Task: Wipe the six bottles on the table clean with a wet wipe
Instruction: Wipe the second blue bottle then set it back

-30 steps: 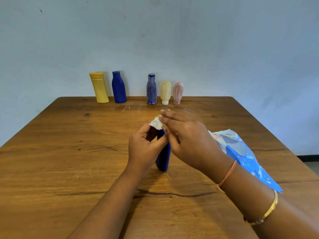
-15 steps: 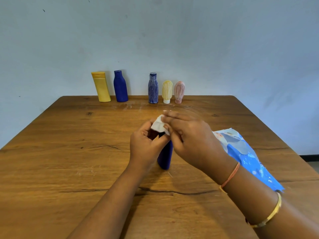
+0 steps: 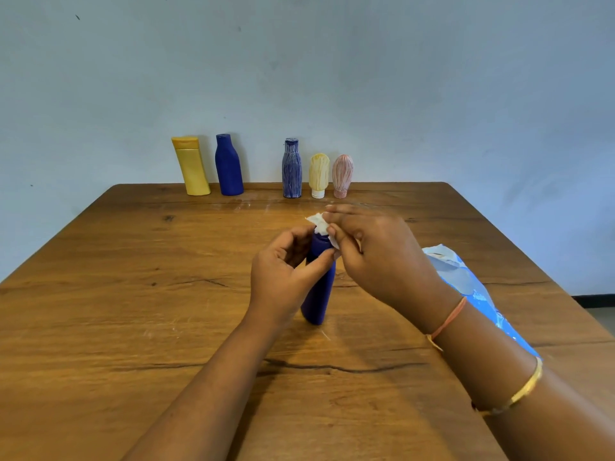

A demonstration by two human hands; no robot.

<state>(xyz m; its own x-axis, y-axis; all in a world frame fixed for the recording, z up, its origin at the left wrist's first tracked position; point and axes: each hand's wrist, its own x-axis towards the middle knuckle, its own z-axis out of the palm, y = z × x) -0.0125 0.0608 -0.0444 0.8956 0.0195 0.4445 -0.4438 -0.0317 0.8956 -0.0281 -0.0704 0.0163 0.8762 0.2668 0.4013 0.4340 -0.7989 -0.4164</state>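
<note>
Upright near the middle of the bench [image 3: 133, 294]: a dark blue bottle [image 3: 318, 294], gripped around its upper part by the left hand [image 3: 283, 281], with fingers [image 3: 299, 236] curled behind the neck and the thumb laid across the front. At the cap, a white wet wipe [image 3: 319, 222], pinched in the fingers of the right hand [image 3: 379, 257] and pressed against the top of the bottle. Along the far edge, by the wall, five more in an upright row: from the left a yellow bottle [image 3: 191, 168], a plain blue bottle [image 3: 229, 168] just beside it, then, past a gap, a striped blue bottle [image 3: 292, 169], a pale yellow bottle [image 3: 318, 173] and a pink bottle [image 3: 342, 174] close together. To the right, partly hidden behind the right forearm, a blue wipe packet [image 3: 466, 281] lying flat. On the right wrist an orange thread [image 3: 449, 319]; further up the arm a gold bangle [image 3: 522, 387].
</note>
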